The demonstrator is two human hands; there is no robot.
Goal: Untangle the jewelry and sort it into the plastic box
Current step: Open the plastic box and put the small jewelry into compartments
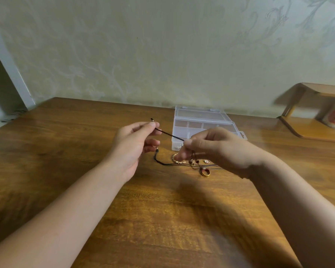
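Both our forearms reach out over the wooden table (66, 151), bare and raised off it, so the cord hangs free while we work.

Our left hand (132, 144) curls its fingers and pinches the dark cord (169, 134) between thumb and forefinger near its beaded end, which pokes up just past the fingertips. Our right hand (207, 149) pinches the same cord further along, fingers bunched and pointing down. We hold the short stretch between the two pinches taut, probably so that we can see where it runs and draw it clear of the rest.

Below the hands the cord drops in a loop to the table and runs under the right hand into the tangle (193, 163), where small red beads and a gold chain (177, 159) lie knotted together. A gold ring (205, 172) sits on the near edge of that heap. How the strands cross under the right hand we cannot tell.

Just beyond lies the box (201, 120), lid open and laid back, compartments facing up and within reach for sorting. One near compartment seems to hold something small. Far right stands a wooden shelf (317, 113).
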